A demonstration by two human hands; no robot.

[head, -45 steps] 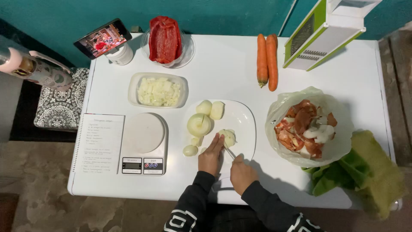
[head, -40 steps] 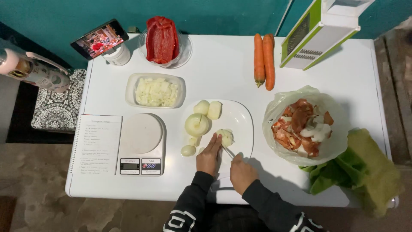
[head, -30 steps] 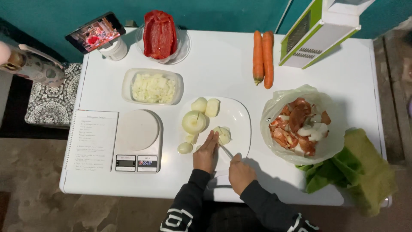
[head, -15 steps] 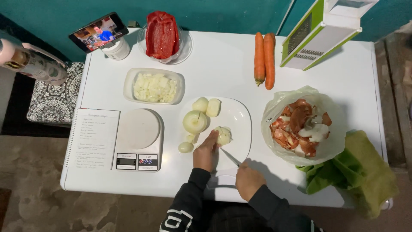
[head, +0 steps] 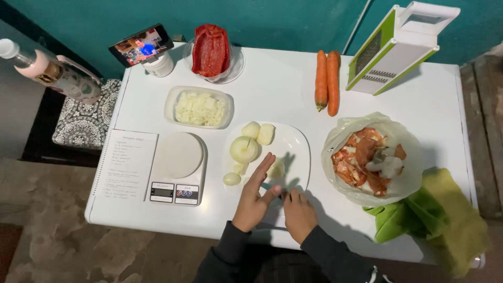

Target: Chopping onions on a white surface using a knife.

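- The knife under the right hand (head: 299,214) is mostly hidden; that hand's fingers curl closed around its handle, the blade barely showing.
- The left hand (head: 255,198) lies flat, fingers open and spread, over the white square plate (head: 298,152), touching a pale peeled onion piece (head: 276,169).
- That plate also holds a whole peeled onion (head: 244,149) and smaller chunks.
- A clear plastic tub (head: 198,107) holds chopped onion.
- A white plastic bag (head: 373,160) holds orange peelings.

Dark long sleeves, bare hands

Left hand (head: 255,198) flat beside onion piece (head: 276,168) on white plate (head: 296,147).
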